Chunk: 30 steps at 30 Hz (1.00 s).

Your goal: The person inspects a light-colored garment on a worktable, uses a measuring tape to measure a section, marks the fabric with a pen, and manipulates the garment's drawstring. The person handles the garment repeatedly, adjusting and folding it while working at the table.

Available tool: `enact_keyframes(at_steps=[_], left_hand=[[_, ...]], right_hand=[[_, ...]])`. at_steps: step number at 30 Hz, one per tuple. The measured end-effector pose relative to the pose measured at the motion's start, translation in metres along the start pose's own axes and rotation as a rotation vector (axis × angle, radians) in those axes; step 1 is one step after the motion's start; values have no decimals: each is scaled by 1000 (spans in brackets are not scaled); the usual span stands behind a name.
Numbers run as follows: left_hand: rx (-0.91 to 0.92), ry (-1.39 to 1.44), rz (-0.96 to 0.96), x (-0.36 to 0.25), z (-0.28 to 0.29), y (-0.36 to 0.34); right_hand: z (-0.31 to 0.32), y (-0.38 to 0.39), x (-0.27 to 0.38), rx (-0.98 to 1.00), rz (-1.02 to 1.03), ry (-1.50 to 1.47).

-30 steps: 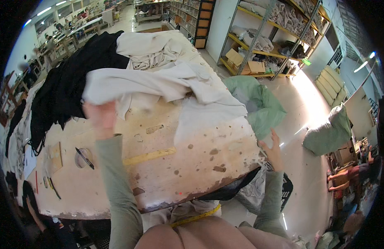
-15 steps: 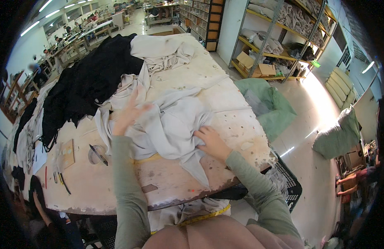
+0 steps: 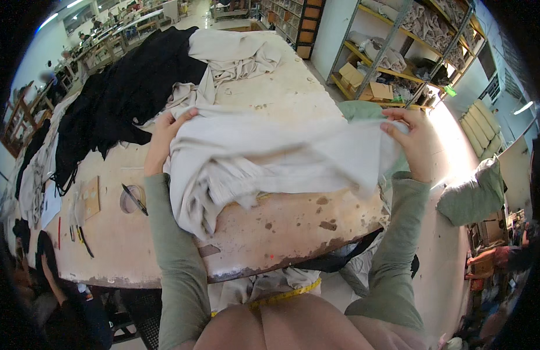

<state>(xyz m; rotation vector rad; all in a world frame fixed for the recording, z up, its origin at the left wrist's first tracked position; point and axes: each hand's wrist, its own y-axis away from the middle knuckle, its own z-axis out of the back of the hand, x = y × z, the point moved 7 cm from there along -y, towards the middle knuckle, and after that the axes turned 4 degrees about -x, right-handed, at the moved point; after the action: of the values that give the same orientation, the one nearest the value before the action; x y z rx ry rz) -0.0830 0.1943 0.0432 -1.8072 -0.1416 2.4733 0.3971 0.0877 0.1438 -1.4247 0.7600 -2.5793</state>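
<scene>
A pale off-white fabric [image 3: 270, 157] is held spread between my two hands over the worn wooden table [image 3: 281, 227]. My left hand [image 3: 168, 137] pinches its upper left edge, and my right hand [image 3: 408, 139] pinches the right end, lifted near the table's right edge. The fabric is creased and bunched on its left side and blurred along the top. Behind it lie a large black fabric pile [image 3: 112, 99] and more off-white cloth [image 3: 235, 52]. Left of my forearm are a pen [image 3: 134, 198] on a round object, a tan card [image 3: 90, 195] and small slim tools [image 3: 83, 242].
Metal shelves [image 3: 410, 64] with fabric rolls and boxes stand at back right. Green sacks [image 3: 468, 189] lie on the floor [image 3: 442, 274]. Dark cloth [image 3: 328, 259] is below the front edge. A person's hand [image 3: 48, 259] shows at lower left; people work at distant tables [image 3: 106, 41].
Both hands have risen from the crumpled fabric, my right hand moving up and to the right while gripping it. The fabric is now stretched sideways between them.
</scene>
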Motion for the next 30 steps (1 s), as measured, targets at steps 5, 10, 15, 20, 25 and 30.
enact_keyframes(at_steps=[5,10,15,20,25,30], left_hand=[[-272,-483,-308,11,35,-8],[325,-282,-224,1,-52,2],[391,-665,-487,-9,-158,38],[421,-361,-157,5,-134,15],[-255,492,-80,-27,-17,3],[-378,402,-378,-44,38,14]], right_hand=[[-47,17,-40,-181,164,312],[-148,54,-77,286,-172,-104],[-211,81,-74,504,-351,-67],[-223,100,-48,367,423,338],[-172,71,-43,155,221,140],[-102,64,-9,668,-105,-6]])
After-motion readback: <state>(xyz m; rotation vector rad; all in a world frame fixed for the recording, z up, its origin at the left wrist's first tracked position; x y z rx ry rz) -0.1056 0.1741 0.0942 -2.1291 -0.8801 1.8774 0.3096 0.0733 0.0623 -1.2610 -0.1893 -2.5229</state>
